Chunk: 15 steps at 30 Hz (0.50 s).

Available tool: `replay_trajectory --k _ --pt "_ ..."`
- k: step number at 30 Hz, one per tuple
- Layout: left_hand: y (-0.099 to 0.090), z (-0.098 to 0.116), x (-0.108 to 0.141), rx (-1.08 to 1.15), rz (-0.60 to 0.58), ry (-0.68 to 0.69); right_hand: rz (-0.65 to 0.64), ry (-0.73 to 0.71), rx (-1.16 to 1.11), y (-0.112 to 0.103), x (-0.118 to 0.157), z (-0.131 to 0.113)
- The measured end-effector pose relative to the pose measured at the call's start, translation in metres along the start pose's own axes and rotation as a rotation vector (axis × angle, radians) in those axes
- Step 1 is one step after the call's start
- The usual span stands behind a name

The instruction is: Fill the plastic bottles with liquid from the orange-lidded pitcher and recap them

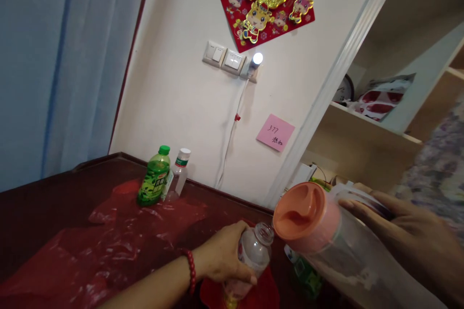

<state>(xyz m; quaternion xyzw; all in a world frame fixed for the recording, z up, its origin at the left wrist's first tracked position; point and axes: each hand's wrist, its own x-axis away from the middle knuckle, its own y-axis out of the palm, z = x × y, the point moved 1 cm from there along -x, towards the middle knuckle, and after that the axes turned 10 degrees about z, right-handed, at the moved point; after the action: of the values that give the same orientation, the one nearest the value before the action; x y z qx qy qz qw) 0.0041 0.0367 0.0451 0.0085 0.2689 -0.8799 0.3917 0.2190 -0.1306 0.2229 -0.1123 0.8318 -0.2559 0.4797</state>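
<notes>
My left hand (226, 253), with a red bead bracelet at the wrist, wraps round a clear open bottle (255, 251). The bottle leans right over a red mat or dish (270, 292), and some yellow shows near its base. My right hand (409, 231) grips the handle of a translucent pitcher (362, 265) with an orange lid (300, 210). It is tipped to the left, its lid close beside the bottle's mouth. No stream of liquid can be made out between them. Part of a green-labelled bottle (308, 275) shows below the pitcher, mostly hidden.
A green drink bottle (154, 178) and a clear white-capped bottle (177, 176) stand at the back of the dark red table (32, 207). A crumpled red plastic sheet (87, 251) lies at left. A white cord (231, 140) hangs down the wall; shelves (377, 123) are at right.
</notes>
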Motion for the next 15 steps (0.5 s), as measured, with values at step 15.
replay_trajectory --k 15 --pt "0.0004 -0.0024 -0.0004 -0.015 -0.001 -0.016 -0.054 -0.047 -0.009 0.0070 -0.0008 0.0041"
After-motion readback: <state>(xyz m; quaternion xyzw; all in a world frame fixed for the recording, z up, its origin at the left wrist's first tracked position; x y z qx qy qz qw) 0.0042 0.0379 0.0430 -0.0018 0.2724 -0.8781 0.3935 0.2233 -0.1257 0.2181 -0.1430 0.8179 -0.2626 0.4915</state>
